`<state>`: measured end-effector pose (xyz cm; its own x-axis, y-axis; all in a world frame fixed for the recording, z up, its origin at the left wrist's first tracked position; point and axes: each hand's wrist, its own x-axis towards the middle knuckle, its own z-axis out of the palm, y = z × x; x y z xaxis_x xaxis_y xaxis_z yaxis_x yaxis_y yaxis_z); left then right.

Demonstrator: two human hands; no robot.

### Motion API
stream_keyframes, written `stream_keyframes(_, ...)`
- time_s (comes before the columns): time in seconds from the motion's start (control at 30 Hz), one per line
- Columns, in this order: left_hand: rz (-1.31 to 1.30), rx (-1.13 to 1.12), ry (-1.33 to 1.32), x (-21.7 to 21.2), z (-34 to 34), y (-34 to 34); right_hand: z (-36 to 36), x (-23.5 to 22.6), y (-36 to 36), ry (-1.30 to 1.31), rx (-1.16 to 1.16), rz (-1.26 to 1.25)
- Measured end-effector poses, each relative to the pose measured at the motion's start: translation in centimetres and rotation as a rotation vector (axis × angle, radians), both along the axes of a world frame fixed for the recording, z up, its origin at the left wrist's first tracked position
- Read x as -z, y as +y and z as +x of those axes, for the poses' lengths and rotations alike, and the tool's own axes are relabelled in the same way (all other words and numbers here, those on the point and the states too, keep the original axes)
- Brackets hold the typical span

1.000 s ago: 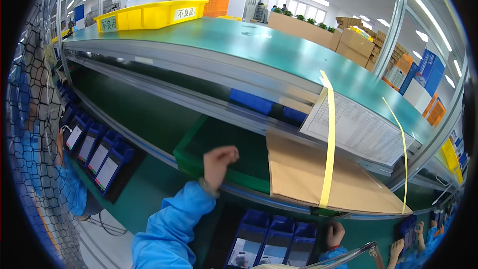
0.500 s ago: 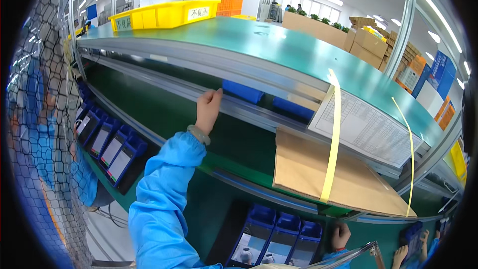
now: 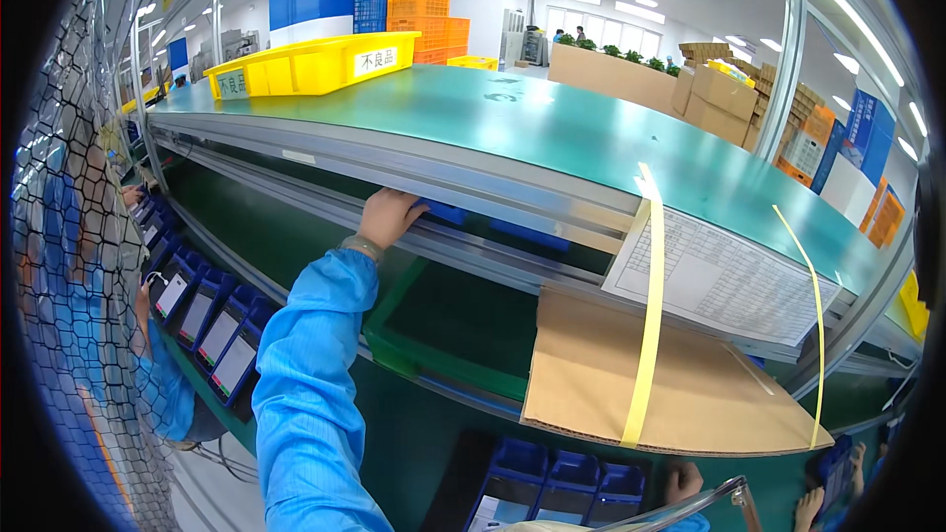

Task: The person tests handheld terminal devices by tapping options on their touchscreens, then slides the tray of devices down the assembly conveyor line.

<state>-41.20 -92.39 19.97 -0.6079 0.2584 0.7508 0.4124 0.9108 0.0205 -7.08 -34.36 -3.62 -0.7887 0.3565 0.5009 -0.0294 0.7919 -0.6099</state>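
My left hand [image 3: 391,216] reaches into the gap below the teal shelf. Its fingers are stretched out over the edge of a blue bin [image 3: 443,212], and the tips are partly hidden there. A bracelet circles that wrist above a blue sleeve. Low on the right, my right hand [image 3: 683,480] is curled beside several blue holders [image 3: 569,483] with flat screens. Whatever its fingers may hold is hidden. A second blue bin [image 3: 530,234] sits farther right in the gap.
The teal shelf [image 3: 463,128] carries a yellow tray [image 3: 315,64]. Yellow straps [image 3: 647,325] cross a cardboard sheet [image 3: 591,365] and a printed sheet [image 3: 719,276]. A green-edged box [image 3: 394,355] lies under the gap. More blue holders [image 3: 232,345] line the left; co-workers' hands [image 3: 810,504] show at right.
My left hand has shifted slightly left and lower in the picture, its fist loosening into outstretched fingers at the blue bin. The view has tilted, and the right hand sits lower in it.
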Motion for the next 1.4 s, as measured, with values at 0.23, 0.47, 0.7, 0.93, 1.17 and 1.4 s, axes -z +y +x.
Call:
stream_keyframes(0.23, 0.01, 0.005, 0.101, -0.5, 0.1, -0.8, 0.4, 2.0, 1.2, -0.001, 0.035, -0.022)
stream_keyframes(0.47, 0.059, -0.145, 0.254, -1.1, -4.2, -2.9, 0.0, 2.0, 1.4, -0.02, -0.006, -0.013)
stream_keyframes(0.7, 0.079, -0.174, 0.325, -1.4, -4.7, -4.6, 1.1, 2.8, 2.4, -0.325, -0.096, 0.135)
stream_keyframes(0.93, 0.123, -0.238, 0.292, -1.3, -4.2, -7.4, 0.5, 0.3, -1.1, -0.006, -0.121, -0.036)
stream_keyframes(1.17, 0.544, 0.034, 0.373, 0.1, 7.9, -1.7, 1.6, -1.8, -1.9, -0.027, -0.075, -0.313)
stream_keyframes(1.4, 0.841, 0.236, -0.418, 14.3, 26.8, 5.4, 4.8, -5.8, -5.3, -0.157, -0.119, -0.572)
